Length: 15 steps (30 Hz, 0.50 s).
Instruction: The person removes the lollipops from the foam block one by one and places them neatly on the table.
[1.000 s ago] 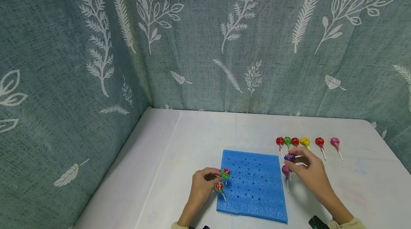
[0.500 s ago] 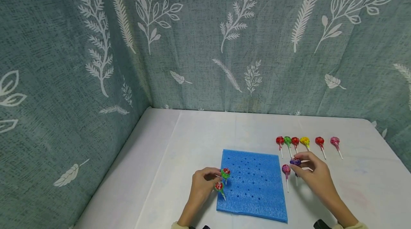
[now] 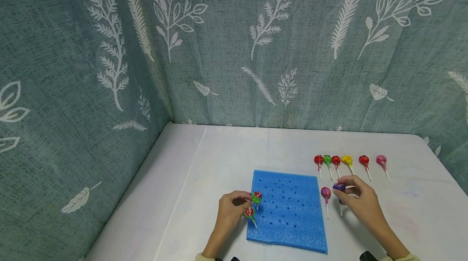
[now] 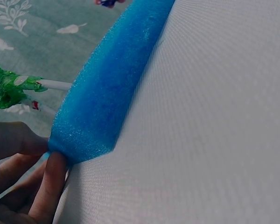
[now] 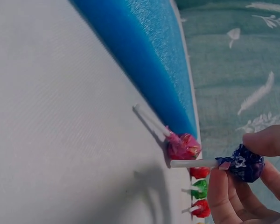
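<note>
In the head view my right hand holds a purple lollipop by its wrapped head, just right of a pink lollipop lying on the table. The right wrist view shows the purple lollipop's white stick sticking out from the fingers, above the tabletop. My left hand pinches the left edge of a blue foam board dotted with holes. Two green-and-red lollipops stand in the board beside that hand, their sticks down in the foam.
Along the back right lies a row of lollipops, among them a green one, a yellow one and a pink one at its right end. A patterned curtain hangs behind and left of the white table.
My right hand has drawn the purple lollipop right and slightly nearer, away from beside the pink lollipop's head. The left hand stays at the board's edge.
</note>
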Motion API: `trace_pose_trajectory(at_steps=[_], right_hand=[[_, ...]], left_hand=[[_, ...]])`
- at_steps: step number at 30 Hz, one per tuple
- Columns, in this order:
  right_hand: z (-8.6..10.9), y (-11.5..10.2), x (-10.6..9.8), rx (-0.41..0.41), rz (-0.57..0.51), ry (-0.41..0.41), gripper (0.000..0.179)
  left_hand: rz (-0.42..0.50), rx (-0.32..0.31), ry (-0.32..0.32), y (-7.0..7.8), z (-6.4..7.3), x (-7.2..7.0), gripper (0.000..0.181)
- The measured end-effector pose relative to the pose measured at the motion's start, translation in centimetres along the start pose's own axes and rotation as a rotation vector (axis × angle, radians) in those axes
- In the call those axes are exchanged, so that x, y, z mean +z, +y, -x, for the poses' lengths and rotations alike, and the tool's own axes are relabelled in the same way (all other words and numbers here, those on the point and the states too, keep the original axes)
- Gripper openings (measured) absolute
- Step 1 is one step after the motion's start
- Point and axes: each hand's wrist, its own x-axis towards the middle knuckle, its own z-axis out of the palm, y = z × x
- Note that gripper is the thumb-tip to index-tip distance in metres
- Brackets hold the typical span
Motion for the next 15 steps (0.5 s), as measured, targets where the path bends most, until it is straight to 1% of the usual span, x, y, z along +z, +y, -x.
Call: trace_pose_trajectory(at_steps=[3,8,15], right_hand=[[-0.1,0.2,0.0,0.03,-0.004,-0.009,0.032],[-0.1,0.5,0.0,0.034,0.008,-0.023,0.034],[-0.2,1.2,0.2,0.073,0.056,-0.037,0.033]], left_hand=[[-0.001,-0.002,0.0,0.0,0.0,0.0,0.009],[0.006,-0.011,0.001,0.0,0.0,0.0,0.009],[0.003,-0.013,-0.005,-0.1,-0.1,0.0,0.008]])
